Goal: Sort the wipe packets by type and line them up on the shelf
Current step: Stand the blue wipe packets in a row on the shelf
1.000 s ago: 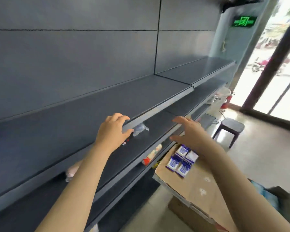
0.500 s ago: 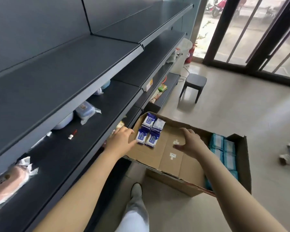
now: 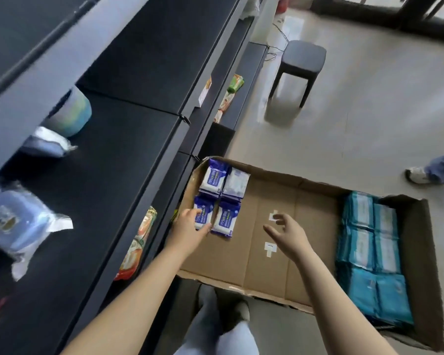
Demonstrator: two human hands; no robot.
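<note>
The cardboard box [image 3: 267, 254] sat open on the floor at about 5 o'clock in the view, just beside the shelf [image 3: 100, 190] that ran up the 9 o'clock side. In the box's 10 o'clock corner four blue wipe packets [image 3: 223, 198] lay flat in a two-by-two block, touching one another. The left hand [image 3: 187, 228] was on the nearest left packet [image 3: 203, 210] of that block, fingers curled over its top and the thumb pressed in at its 5 o'clock edge, in the seam beside the neighbouring packet; the packet lay on the box floor. The right hand [image 3: 290, 230] hung over the bare middle of the box with the fingers loosely spread, holding nothing, well apart from the left. Along the box's 3 o'clock wall, teal wipe packets [image 3: 369, 252] were stacked in tight rows. On the shelf at 9 o'clock a pale blue packet [image 3: 13, 221] lay tilted, with another pale packet [image 3: 46, 146] further along at 10 o'clock, just beside a round tub [image 3: 72, 114]. An orange packet [image 3: 136, 249] stood on edge on the lower shelf near the left forearm. A dark stool [image 3: 303, 60] stood on the floor at 1 o'clock.
</note>
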